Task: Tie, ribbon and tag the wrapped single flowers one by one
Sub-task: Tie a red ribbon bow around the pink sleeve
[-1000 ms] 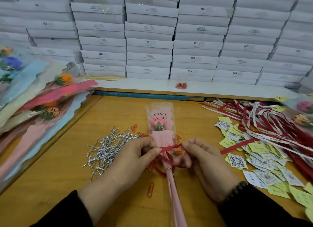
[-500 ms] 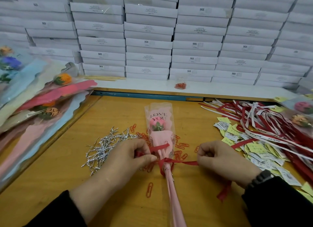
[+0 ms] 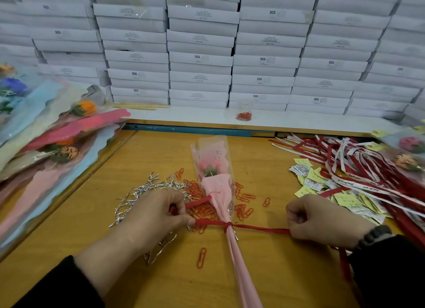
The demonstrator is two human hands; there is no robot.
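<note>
The wrapped flower (image 3: 215, 181) lies along the middle of the wooden table (image 3: 147, 160), bloom end pointing away from the person and the long pink stem wrap running back toward them. A red ribbon (image 3: 257, 226) crosses it at the neck of the wrap, where it is cinched into a small knot, and runs taut out to both sides.

The left hand (image 3: 158, 215) has its fingers curled tight on one end of the ribbon, and a further length of it loops up from that fist toward the pink paper. The right hand (image 3: 322, 222) is closed on the other end, well out to the side, with the spare tail trailing down past the wrist. It looks like the ribbon step, with the first knot being pulled snug. Whether a silver twist tie already sits beneath the knot I can't quite make out, though a bit of silver seems to show there.

To my eye the next move calls for bringing both ends back in to form a bow without letting the knot slacken, then a tag.

Close around lie a heap of silver twist ties (image 3: 142, 197), scattered red paper clips (image 3: 243, 199), yellow and printed tags (image 3: 322, 183) and loose ribbons (image 3: 368, 169) to the right, more wrapped flowers (image 3: 46, 146) piled left, and white boxes (image 3: 200, 59) stacked behind.
</note>
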